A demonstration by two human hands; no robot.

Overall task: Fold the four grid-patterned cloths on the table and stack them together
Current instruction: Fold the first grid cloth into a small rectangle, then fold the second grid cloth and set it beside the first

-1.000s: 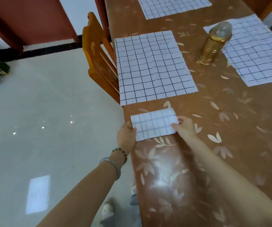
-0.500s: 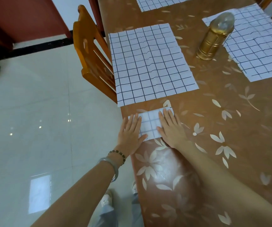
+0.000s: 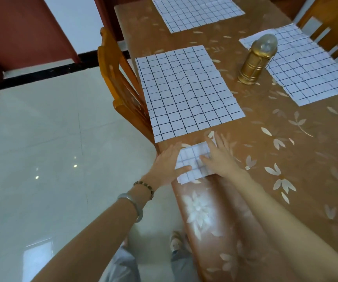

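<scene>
Lying small and folded, white grid cloth (image 3: 193, 161) under both flat, open hands (image 3: 169, 162).

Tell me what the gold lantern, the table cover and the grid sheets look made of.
Gold lantern: likely metallic-finish plastic or metal, shiny ribbed body, clear dome on top. Table cover: glossy brown leaf-print, probably vinyl, judging by the glare. Unfolded grid cloth: thin, matte, with small ripples and crisp edges; fabric or paper-like, hard to tell.

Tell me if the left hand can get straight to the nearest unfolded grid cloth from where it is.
Probably yes. The left hand lies flat on the folded cloth, and the nearest unfolded grid cloth lies just beyond it, with only bare table between them.
</scene>
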